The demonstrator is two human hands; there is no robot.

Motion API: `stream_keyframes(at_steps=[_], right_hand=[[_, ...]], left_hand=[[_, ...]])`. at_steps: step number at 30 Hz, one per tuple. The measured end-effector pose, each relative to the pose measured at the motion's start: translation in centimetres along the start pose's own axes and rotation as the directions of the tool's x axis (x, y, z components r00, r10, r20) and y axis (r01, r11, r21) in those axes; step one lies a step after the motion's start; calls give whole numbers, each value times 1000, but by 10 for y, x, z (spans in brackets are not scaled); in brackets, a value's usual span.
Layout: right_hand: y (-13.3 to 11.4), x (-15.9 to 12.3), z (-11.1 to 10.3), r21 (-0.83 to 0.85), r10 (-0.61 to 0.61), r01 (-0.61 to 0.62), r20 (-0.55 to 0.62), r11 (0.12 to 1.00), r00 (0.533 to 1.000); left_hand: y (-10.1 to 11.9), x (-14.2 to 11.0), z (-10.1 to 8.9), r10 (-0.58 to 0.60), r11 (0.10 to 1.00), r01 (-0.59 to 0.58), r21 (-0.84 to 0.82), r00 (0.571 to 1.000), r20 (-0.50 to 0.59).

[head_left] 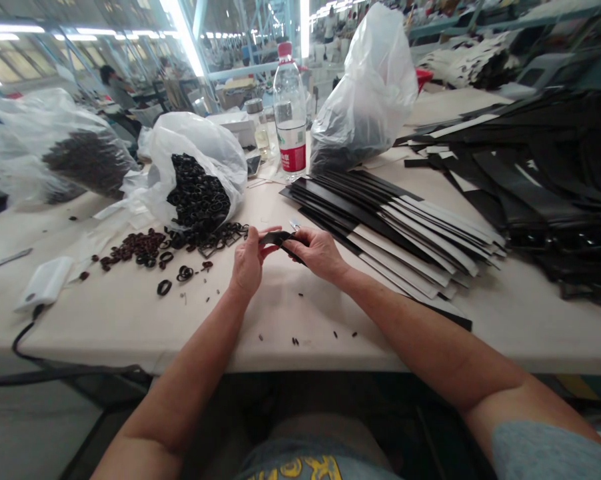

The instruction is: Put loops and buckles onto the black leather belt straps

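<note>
A short stretch of black strap [276, 237] is bent in an arch between my two hands above the table. My left hand [247, 264] pinches one side of it, thumb up. My right hand [321, 255] grips the other side between thumb and fingers. How far the strap runs inside the hands is hidden. Left of my left hand lie loose black loops [184, 273] and a heap of dark brown loops [135, 248]. Close to my right hand rests a stack of black and white strips [410, 233].
An open plastic bag [200, 133] spills black loops onto the table [190, 333]. Behind stand a water bottle [291, 120] and a tied plastic bag [365, 93]. Black straps with buckles [540, 180] pile at the right. A white corded device [44, 285] lies left; tiny dark bits [295, 341] dot the front.
</note>
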State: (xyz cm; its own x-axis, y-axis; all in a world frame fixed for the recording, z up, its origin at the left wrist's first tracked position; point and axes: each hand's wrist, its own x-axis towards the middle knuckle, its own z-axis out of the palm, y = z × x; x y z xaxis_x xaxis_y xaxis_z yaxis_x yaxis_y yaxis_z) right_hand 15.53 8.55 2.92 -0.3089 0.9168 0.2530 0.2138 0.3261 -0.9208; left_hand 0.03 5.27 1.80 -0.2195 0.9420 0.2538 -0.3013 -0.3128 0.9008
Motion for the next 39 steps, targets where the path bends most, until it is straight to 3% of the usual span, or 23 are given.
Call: stream_keyframes(at_steps=[3, 7, 10, 15, 21, 31, 34, 36, 37, 39], right_hand=[[-2, 0, -2, -82, -5, 6, 12, 997, 1000], [-1, 0, -5, -193, -35, 47, 64, 980, 997], [1, 0, -5, -241, -33, 59, 112, 969, 993], [3, 0, -4, -255, -39, 86, 184, 963, 982], [0, 0, -7, -205, -7, 52, 216, 977, 976], [0, 2, -12, -204, 48, -2, 219, 979, 975], [-5, 0, -12, -244, -118, 125, 43, 962, 992], [-14, -5, -12, -262, -321, 290, -86, 921, 943], [-19, -9, -12, -263, -403, 368, -92, 892, 911], [-26, -18, -9, -235, -465, 461, 43, 855, 884]], left_hand=[[0, 1, -1, -158, 983, 165, -85, 984, 83], [2, 1, -4, -391, 899, 428, -99, 883, 261], [3, 2, -8, -450, 867, 494, -64, 833, 323], [5, 2, -9, -494, 839, 542, -48, 796, 350], [7, -1, -10, -529, 825, 562, -55, 803, 274], [2, 8, -18, -476, 852, 498, -161, 866, 153], [1, 9, -16, -448, 873, 457, -169, 889, 92], [2, 11, -14, -447, 871, 446, -205, 893, 43], [3, 12, -14, -450, 865, 441, -238, 893, 15], [7, 14, -13, -460, 845, 422, -329, 887, -43]])
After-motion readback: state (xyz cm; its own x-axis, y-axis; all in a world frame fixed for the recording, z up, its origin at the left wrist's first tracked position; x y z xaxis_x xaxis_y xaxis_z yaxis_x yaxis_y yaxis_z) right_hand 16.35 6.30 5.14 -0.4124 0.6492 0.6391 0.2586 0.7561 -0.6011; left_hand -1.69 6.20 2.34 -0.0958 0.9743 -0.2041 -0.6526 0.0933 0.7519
